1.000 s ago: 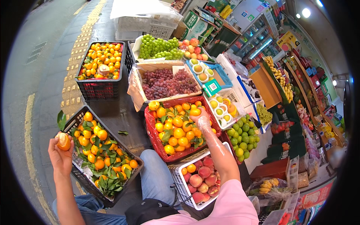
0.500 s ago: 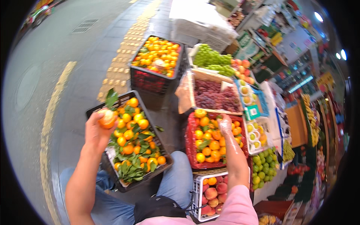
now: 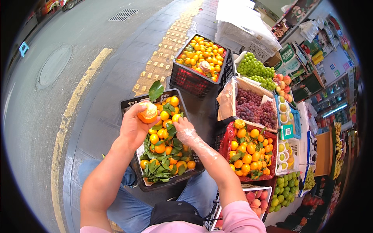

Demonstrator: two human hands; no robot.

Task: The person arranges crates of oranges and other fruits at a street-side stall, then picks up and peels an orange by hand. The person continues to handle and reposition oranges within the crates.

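Note:
My left hand (image 3: 134,124) grips a partly peeled orange mandarin (image 3: 147,113) with a leaf above it, over the near black crate (image 3: 187,175) full of mandarins and green leaves. My right hand (image 3: 184,130), in a thin clear plastic covering reaching up the forearm, is at that crate's right side, fingers curled on a small yellow-orange mandarin (image 3: 177,118). A red-lined crate of mandarins (image 3: 248,155) stands right of my right forearm.
Behind are a tall black crate of mandarins (image 3: 200,58), red grapes (image 3: 252,106) and green grapes (image 3: 256,70). Peaches (image 3: 256,198), limes (image 3: 283,190) and boxed fruit line the right, before a shopfront. A road (image 3: 46,116) and tactile paving (image 3: 155,62) lie left.
My right hand has left the red-lined crate and moved left to the near black crate. My left hand still holds the peeled mandarin, now higher. The view has turned toward the street.

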